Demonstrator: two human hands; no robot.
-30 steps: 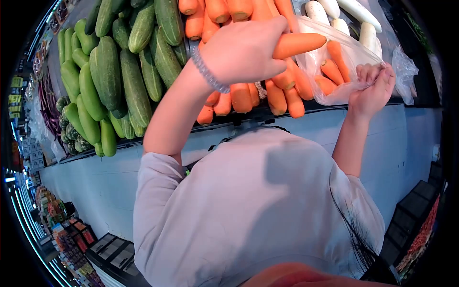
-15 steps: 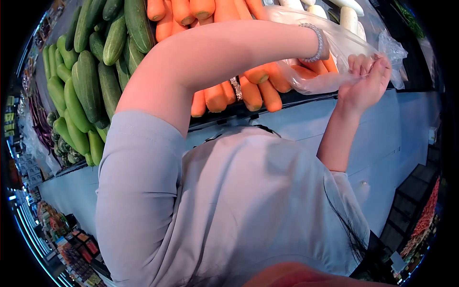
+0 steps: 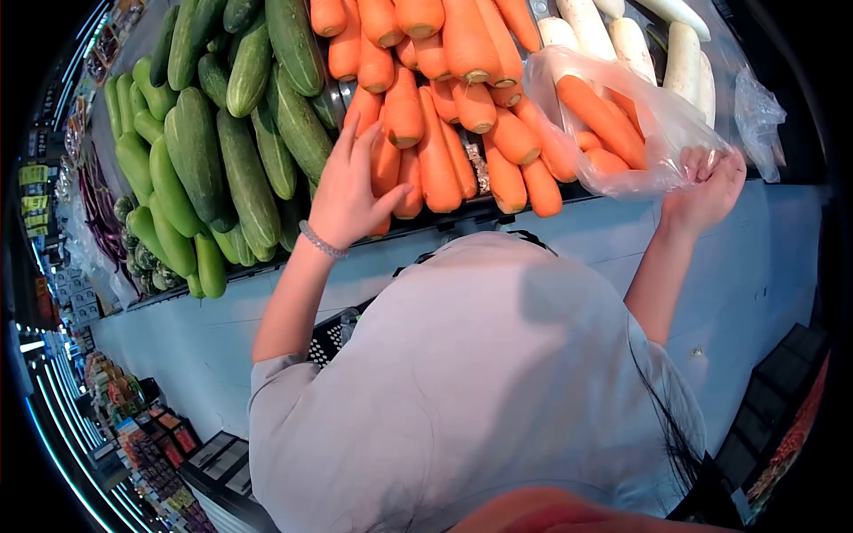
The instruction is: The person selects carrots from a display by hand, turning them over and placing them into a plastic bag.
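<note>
My left hand (image 3: pixel 349 186), with a beaded bracelet at the wrist, is at the left edge of the carrot pile (image 3: pixel 442 164). Its fingers are spread and hold nothing, the fingertips overlapping the nearest carrots. On the right, my right hand (image 3: pixel 708 191) is closed on the rim of a clear plastic bag (image 3: pixel 662 147). Several orange carrots (image 3: pixel 600 120) lie inside this bag, which rests at the front of the display beside the loose carrots and below the white radishes (image 3: pixel 633 49).
Green cucumbers (image 3: pixel 244 164) and paler long green gourds (image 3: pixel 158 178) fill the display to the left. Another crumpled clear bag (image 3: pixel 758 124) lies at the right end. Below the dark front edge runs a pale panel (image 3: pixel 178 333). A black perforated basket (image 3: pixel 329 342) shows beside my torso.
My left hand has come out of the bag and swung left to the carrot pile. The carrots in the bag now show plainly. My right hand still grips the bag.
</note>
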